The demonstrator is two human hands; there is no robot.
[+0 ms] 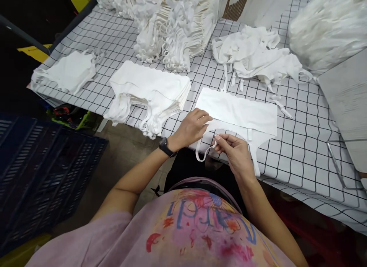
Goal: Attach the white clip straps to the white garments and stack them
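A table (301, 148) under a white cloth with black grid lines bears a single white top (237, 104), laid flat. Left of that top sits a layered stack (151, 81); farther left, a small pile (73, 72). Behind it rests a crumpled heap (255, 54); behind and leftward, a large bulk of garments (197, 26).

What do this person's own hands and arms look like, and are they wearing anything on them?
Both the left hand and right hand are ungloved. A black watch-like band circles the left wrist; nothing shows on the right wrist. The left arm has a short, dusty-pink sleeve.
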